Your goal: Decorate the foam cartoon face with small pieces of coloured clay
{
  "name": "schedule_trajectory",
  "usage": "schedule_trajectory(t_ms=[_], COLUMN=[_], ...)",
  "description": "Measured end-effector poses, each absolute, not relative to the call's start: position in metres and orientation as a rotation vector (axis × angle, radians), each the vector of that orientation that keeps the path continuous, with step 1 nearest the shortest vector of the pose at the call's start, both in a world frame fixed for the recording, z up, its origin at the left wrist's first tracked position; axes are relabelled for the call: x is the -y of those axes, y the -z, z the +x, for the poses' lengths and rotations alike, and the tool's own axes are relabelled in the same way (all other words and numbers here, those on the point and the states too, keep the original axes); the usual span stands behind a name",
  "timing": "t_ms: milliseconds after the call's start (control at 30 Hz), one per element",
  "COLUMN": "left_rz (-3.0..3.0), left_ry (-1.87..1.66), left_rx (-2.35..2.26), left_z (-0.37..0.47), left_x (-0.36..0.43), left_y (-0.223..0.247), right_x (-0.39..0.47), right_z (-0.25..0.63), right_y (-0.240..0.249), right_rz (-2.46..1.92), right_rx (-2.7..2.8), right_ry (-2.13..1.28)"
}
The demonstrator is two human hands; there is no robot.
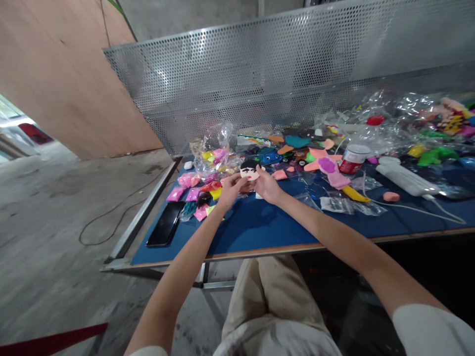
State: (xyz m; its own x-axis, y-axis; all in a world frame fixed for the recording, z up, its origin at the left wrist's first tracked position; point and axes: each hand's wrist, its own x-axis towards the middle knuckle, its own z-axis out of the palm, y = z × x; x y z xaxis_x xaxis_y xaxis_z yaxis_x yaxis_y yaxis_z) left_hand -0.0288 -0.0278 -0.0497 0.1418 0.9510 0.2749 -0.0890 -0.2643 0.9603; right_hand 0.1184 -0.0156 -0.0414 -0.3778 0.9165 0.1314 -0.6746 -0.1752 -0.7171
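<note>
A small flat clay face (250, 171), white with black hair, thick black brows and a red mouth, is held up above the blue table (260, 227). My left hand (233, 188) grips its lower left edge between thumb and fingers. On the right edge, my right hand (266, 186) closes with its thumb near the top. Just left of my hands lie colourful clay packets (193, 194) in pink, red, yellow and black. Behind the face are a blue clay figure (269, 156) and teal and orange clay pieces.
A black phone (165, 223) lies at the table's left edge. To the right are a red-and-white jar (354, 159), a white device (406, 178) with a cable, clay pieces and clear plastic bags. A perforated metal panel (230, 74) stands behind.
</note>
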Motion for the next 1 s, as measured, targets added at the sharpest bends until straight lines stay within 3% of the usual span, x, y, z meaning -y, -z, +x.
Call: schedule_trajectory(t_ms=[400,1000], left_rz=[1.495,1.552], left_ry=[-1.356,-1.348], left_rx=[-0.899,-0.920], left_z=[-0.027,-0.031], left_x=[0.033,0.028], left_y=[0.045,0.051], right_x=[0.005,-0.004], right_z=[0.131,0.136], right_y=[0.039,0.045], right_rz=[-0.474,-0.555], right_rx=[1.004,1.075], right_ry=[-1.460,-1.343])
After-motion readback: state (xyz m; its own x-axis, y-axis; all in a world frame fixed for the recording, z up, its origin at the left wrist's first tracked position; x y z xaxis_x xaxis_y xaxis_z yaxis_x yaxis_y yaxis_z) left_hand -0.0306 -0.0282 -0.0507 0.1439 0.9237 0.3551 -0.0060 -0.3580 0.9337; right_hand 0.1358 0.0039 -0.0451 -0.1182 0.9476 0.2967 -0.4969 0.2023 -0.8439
